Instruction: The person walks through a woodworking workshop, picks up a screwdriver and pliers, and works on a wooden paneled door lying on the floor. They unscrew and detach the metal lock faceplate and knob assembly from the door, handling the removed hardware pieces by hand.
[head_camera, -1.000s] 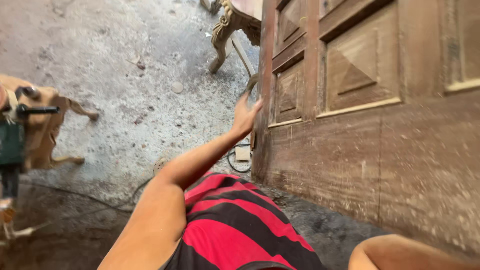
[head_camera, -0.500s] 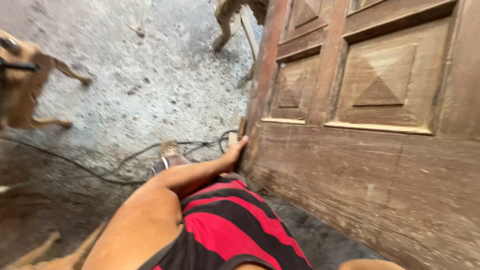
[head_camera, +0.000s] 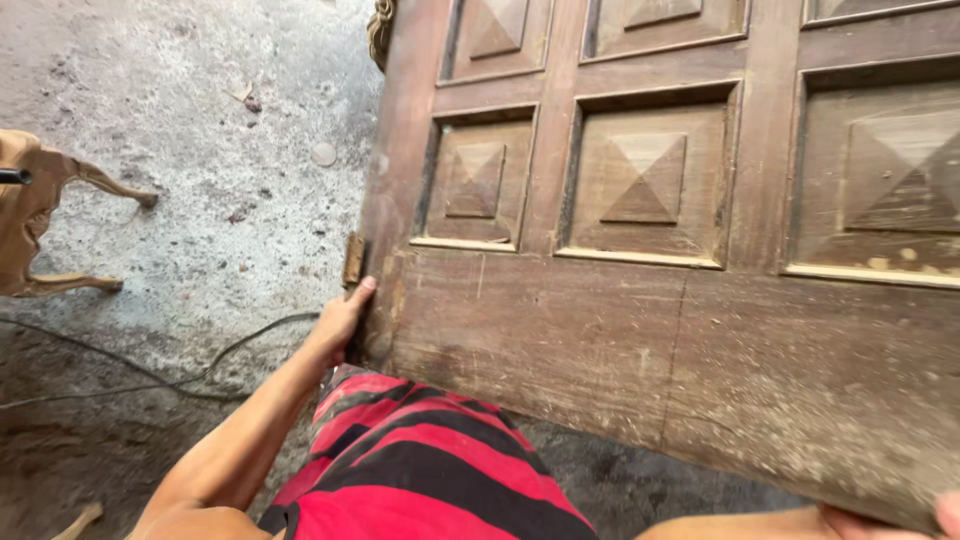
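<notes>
A big panelled wooden door (head_camera: 660, 260) fills the right and centre of the frame, lying tilted over the rough concrete floor (head_camera: 200, 130), and you hold it from two sides so it stays up off the ground. Your left hand (head_camera: 342, 318) grips its left edge near the middle of the frame, fingers curled behind the wood, thumb up against the edge just below a small metal hinge (head_camera: 353, 260). Your right hand (head_camera: 900, 520) sits at the lower right corner, under the door's bottom edge; how far it is closed cannot be told. A carved chair (head_camera: 40, 215) stands at the left edge, with a cable (head_camera: 230, 345) trailing below it.
</notes>
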